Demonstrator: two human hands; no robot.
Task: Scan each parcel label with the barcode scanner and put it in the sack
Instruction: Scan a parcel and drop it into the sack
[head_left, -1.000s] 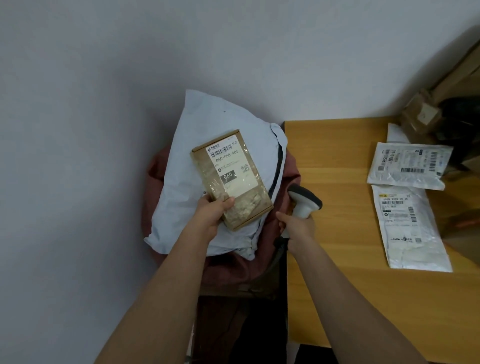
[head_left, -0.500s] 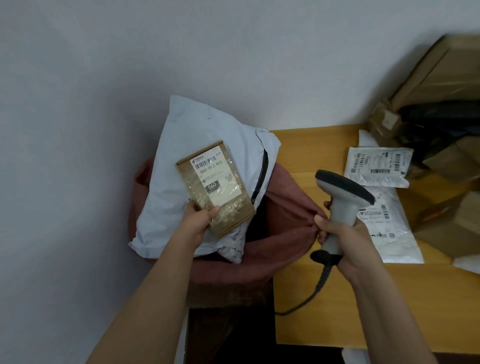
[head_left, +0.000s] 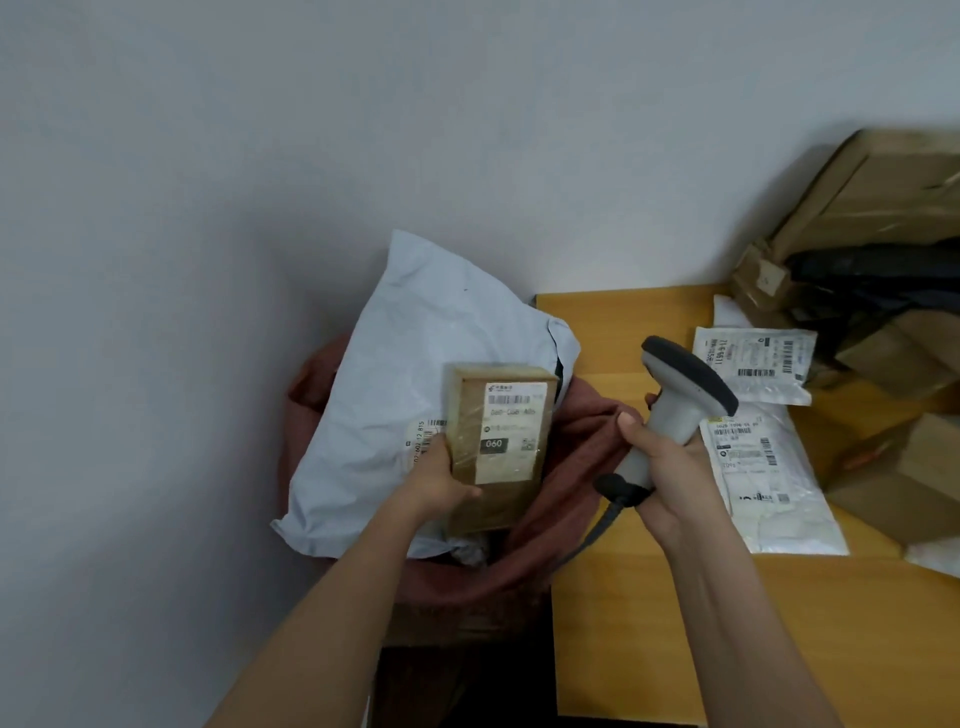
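My left hand (head_left: 441, 480) grips a small brown box parcel (head_left: 501, 441) by its lower left edge, label side up and facing me, above the dark red sack (head_left: 587, 431). A large pale grey mailer bag (head_left: 415, 374) lies in the sack's mouth behind the box. My right hand (head_left: 670, 457) holds the grey barcode scanner (head_left: 680, 395) by its handle, just right of the box, over the table's left edge. The scanner's dark head points up and to the left, and its cable hangs down from the handle.
Two white labelled mailers (head_left: 753, 358) (head_left: 769, 483) lie on the wooden table (head_left: 727, 623) to the right of the scanner. Cardboard boxes (head_left: 883, 197) and dark items are piled at the table's far right. A grey wall stands behind and to the left.
My right hand has lifted the scanner from beside the sack up to the level of the box. My left hand has turned the box upright and brought it right, closer to the scanner.
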